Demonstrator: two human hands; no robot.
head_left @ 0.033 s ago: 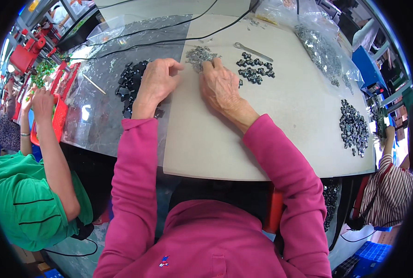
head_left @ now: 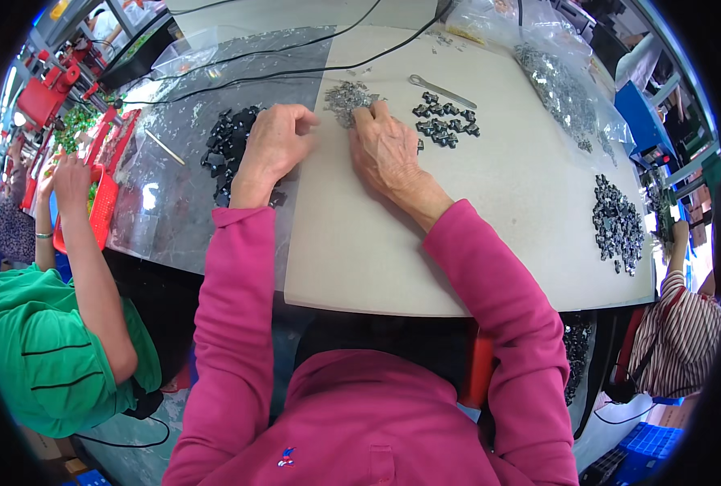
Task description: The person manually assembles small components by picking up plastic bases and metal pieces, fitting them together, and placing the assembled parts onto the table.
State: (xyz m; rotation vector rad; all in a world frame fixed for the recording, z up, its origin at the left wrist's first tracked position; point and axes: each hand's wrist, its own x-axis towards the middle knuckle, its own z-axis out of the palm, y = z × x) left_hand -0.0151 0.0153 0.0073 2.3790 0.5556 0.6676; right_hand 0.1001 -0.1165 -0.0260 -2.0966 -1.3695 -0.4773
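Heap of silvery pieces (head_left: 344, 97), without clear long axis, by the left edge of the pale tabletop (head_left: 506, 251); right hand (head_left: 386, 152), nearer, fingers curled at its right side; left hand (head_left: 276, 144) half-curled, apart; contents of either grip cannot be told.

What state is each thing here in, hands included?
Left hand: fingers bent, beside black parts
Right hand: fingers bent, at small metal pieces
Black parts: heaped
Small metal pieces: heaped
Metal tool: lying flat
Clear bag: lying, partly filled
Red basket: holding green items
Far-right dark pieces: clustered
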